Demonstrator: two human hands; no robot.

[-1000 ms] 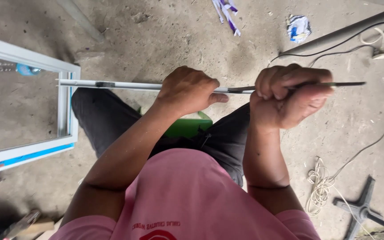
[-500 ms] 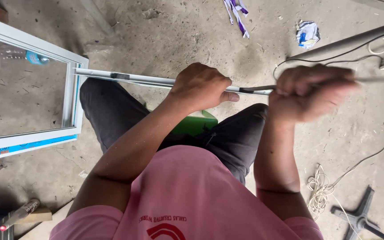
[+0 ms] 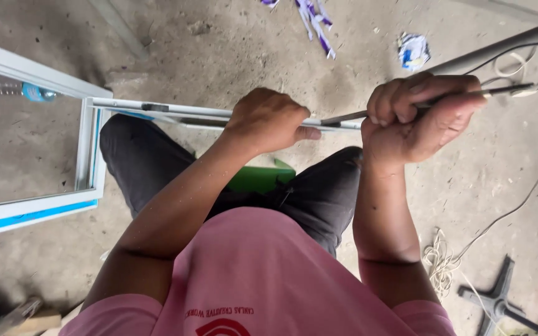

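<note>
The left hand (image 3: 269,119) is wrapped around a white aluminium frame bar (image 3: 175,113) across the knees. The right hand (image 3: 417,118), fisted, grips a thin dark rubber strip (image 3: 468,94) running into the bar.

Left hand (image 3: 268,120) clenched, knuckles up, forearm angled in from lower left; right hand (image 3: 415,118) just beside it, fisted, forearm nearly upright below it

Plastic bottle (image 3: 32,93) behind window frame (image 3: 85,149); crumpled wrapper (image 3: 413,51), coiled cord (image 3: 438,264), black metal base (image 3: 499,297) on concrete floor.
</note>
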